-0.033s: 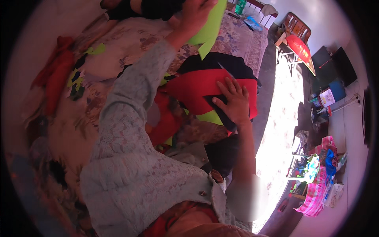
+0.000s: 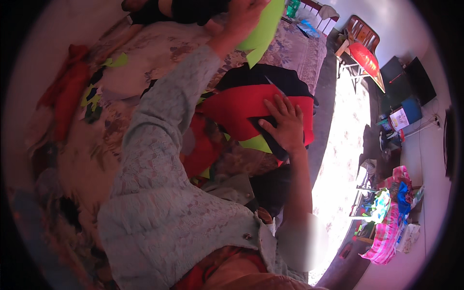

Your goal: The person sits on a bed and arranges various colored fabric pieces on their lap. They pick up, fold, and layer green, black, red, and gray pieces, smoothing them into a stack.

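My left hand (image 2: 244, 21) is raised at the top of the view, its fingers closed on a lime-green piece of cloth (image 2: 266, 34) that hangs with a pointed lower corner. My right hand (image 2: 288, 126) lies flat, fingers spread, on a red cloth piece (image 2: 237, 104). Black cloth (image 2: 263, 72) sticks out behind the red piece, and a dark notch or layer shows by my thumb. Another lime-green piece (image 2: 256, 143) peeks out below. A thin grey pointed strip (image 2: 274, 85) lies at my right fingertips; its kind is unclear.
The flowered bedspread (image 2: 164, 50) bears green and dark scraps (image 2: 92, 99) at left, near a red cloth (image 2: 72, 96). Part of a person in dark clothing (image 2: 198, 10) shows at the top. At right stand a chair (image 2: 362, 31) and a pink checked cloth (image 2: 384, 237).
My left hand has moved slightly up and to the right with the lime-green piece. My right hand stays in place on the red cloth.
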A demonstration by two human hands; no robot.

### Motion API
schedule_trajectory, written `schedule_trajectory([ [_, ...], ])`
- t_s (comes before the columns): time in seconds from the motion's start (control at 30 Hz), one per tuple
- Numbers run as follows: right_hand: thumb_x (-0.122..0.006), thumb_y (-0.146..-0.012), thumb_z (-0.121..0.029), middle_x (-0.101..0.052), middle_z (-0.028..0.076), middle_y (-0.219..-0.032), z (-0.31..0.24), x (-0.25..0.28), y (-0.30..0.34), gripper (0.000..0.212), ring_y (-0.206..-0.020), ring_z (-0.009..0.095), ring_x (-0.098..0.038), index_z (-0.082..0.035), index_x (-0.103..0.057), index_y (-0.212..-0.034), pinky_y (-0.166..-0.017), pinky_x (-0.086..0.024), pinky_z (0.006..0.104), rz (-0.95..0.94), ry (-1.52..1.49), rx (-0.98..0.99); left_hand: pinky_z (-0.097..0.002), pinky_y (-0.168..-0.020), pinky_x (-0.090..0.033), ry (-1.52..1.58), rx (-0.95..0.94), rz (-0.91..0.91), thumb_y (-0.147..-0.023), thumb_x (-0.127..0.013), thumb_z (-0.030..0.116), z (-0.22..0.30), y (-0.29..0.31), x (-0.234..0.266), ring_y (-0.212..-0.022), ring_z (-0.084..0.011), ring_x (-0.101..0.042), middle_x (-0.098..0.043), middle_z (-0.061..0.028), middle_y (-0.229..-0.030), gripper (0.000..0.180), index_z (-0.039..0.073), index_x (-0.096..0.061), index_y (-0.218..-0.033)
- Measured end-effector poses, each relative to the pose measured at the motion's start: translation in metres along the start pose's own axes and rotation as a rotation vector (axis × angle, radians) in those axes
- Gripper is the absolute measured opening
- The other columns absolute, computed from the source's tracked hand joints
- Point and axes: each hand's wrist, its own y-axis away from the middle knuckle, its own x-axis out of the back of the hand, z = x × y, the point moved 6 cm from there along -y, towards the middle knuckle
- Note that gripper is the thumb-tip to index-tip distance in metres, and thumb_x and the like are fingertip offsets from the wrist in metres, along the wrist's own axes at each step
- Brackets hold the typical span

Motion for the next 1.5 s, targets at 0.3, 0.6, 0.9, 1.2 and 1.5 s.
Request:
schedule_trajectory([
  [0.3, -0.053, -0.084, -0.061, -0.043, 0.009, -0.145, 0.003, 0.002, 0.004, 0.061, -0.137, 0.029, -0.035, -0.027, -0.052, -0.136, -0.114, -0.018, 0.0509, 0.029, -0.031, -0.028, -0.0327, -0.058, -0.056, 0.391, 0.780, 0.172, -0.088, -0.058, 0.013, -0.108, 0.104, -0.069, -0.072, -0.0212, -0.064, -0.060, -0.0085, -0.088, 0.018, 0.003, -0.054, -0.103],
  [0.6, -0.053, -0.084, -0.061, -0.044, 0.009, -0.144, 0.003, 0.000, 0.004, 0.061, -0.137, 0.030, -0.035, -0.027, -0.053, -0.135, -0.113, -0.021, 0.0522, 0.043, -0.015, -0.013, -0.0359, -0.068, -0.053, -0.329, 0.137, -0.236, -0.075, -0.072, 0.023, -0.105, 0.098, -0.061, -0.079, -0.0245, -0.067, -0.065, -0.0129, -0.091, 0.032, 0.003, -0.061, -0.097],
  [0.9, -0.051, -0.084, -0.063, -0.044, 0.009, -0.145, 0.003, 0.002, 0.004, 0.061, -0.137, 0.030, -0.035, -0.027, -0.053, -0.135, -0.113, -0.020, 0.0528, 0.042, -0.026, -0.017, -0.0361, -0.071, -0.050, -0.490, -0.053, -0.464, -0.062, -0.074, 0.017, -0.085, 0.130, -0.086, -0.079, -0.0293, -0.062, -0.063, -0.0125, -0.083, 0.036, 0.005, -0.064, -0.095],
  [1.2, -0.051, -0.085, -0.063, -0.046, 0.009, -0.143, 0.005, 0.000, 0.006, 0.061, -0.135, 0.030, -0.037, -0.026, -0.053, -0.134, -0.112, -0.022, 0.0522, 0.056, -0.010, -0.025, -0.0329, -0.072, -0.050, -0.352, 0.184, -0.457, -0.070, -0.070, 0.009, -0.101, 0.115, -0.070, -0.080, -0.0228, -0.065, -0.068, -0.0109, -0.085, 0.016, 0.003, -0.069, -0.085],
  [1.5, -0.051, -0.085, -0.062, -0.048, 0.009, -0.141, 0.007, 0.003, 0.007, 0.060, -0.134, 0.031, -0.038, -0.025, -0.055, -0.133, -0.112, -0.023, 0.0512, 0.070, -0.006, -0.030, -0.0339, -0.068, -0.052, -0.145, 0.314, -0.260, -0.071, -0.072, 0.022, -0.084, 0.059, -0.090, -0.072, -0.0256, -0.069, -0.069, -0.0144, -0.078, 0.028, 0.002, -0.071, -0.092],
])
